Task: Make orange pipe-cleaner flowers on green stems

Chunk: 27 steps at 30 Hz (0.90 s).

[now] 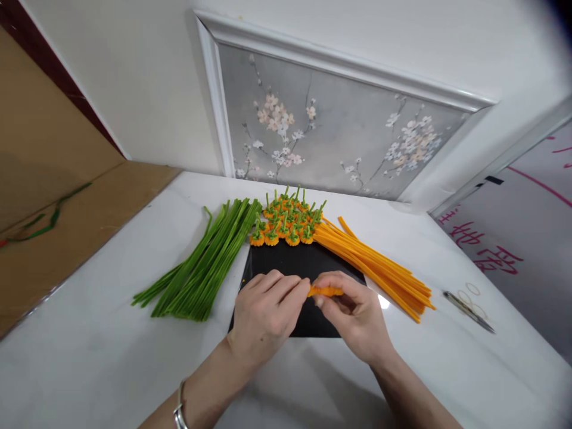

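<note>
Right hand point(353, 307) pinched closed, fingertips gripping orange piece point(327, 291)

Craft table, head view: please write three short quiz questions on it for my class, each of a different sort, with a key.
1. Multiple choice: what colour is the fuzzy piece between the left hand and the right hand? A) green B) orange C) white
2. True or false: the green strips lie left of the black mat.
3. Fill in: the metal tool lies on the person's ____ side.

Key: 1 B; 2 true; 3 right.
</note>
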Each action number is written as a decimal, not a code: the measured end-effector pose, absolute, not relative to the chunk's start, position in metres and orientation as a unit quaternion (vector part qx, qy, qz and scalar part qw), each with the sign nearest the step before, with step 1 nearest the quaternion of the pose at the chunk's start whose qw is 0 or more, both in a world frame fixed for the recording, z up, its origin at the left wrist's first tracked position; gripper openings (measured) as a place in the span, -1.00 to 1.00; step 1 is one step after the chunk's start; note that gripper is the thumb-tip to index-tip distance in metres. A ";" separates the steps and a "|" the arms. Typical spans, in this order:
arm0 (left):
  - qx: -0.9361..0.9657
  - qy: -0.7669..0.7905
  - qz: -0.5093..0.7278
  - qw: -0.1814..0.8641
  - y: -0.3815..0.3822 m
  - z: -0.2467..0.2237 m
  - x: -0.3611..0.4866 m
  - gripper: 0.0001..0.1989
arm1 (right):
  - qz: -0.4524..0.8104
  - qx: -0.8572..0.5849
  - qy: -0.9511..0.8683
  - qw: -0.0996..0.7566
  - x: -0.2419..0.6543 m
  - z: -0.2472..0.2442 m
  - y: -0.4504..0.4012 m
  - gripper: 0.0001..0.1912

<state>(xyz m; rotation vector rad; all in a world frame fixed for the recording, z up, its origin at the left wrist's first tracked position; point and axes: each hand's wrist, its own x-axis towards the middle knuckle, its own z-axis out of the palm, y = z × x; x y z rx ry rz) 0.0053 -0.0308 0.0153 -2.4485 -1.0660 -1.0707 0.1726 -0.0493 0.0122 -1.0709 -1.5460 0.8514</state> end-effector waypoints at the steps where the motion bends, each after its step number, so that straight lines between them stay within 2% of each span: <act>1: -0.843 -0.368 -0.370 0.129 -0.030 0.015 0.005 -0.89 | 0.357 -0.447 -0.643 0.510 0.173 0.011 -0.049 -0.90; 3: -0.841 -0.374 -0.373 0.118 -0.029 0.013 0.005 -0.88 | 0.372 -0.444 -0.643 0.501 0.174 0.010 -0.048 -0.86; 6: -0.839 -0.385 -0.375 0.082 -0.026 0.009 0.004 -0.87 | 0.394 -0.431 -0.656 0.479 0.182 0.009 -0.046 -0.63; 9: -0.833 -0.403 -0.378 0.048 -0.024 0.006 0.002 -0.87 | 0.341 -0.439 -0.694 0.458 0.195 0.009 -0.043 -0.51; 12: -0.828 -0.419 -0.370 0.033 -0.022 0.004 0.001 -0.88 | 0.252 -0.457 -0.728 0.445 0.204 0.010 -0.040 -0.63; 16: -0.840 -0.403 -0.363 0.026 -0.022 0.002 0.002 -0.71 | 0.177 -0.472 -0.739 0.448 0.207 0.009 -0.036 -0.85; 23: -0.866 -0.331 -0.374 0.027 -0.020 0.006 0.001 -0.82 | 0.183 -0.475 -0.736 0.446 0.200 0.009 -0.036 -0.85; 27: -0.880 -0.321 -0.351 -0.022 -0.018 0.004 0.000 -0.82 | 0.228 -0.478 -0.735 0.424 0.197 0.010 -0.036 -0.88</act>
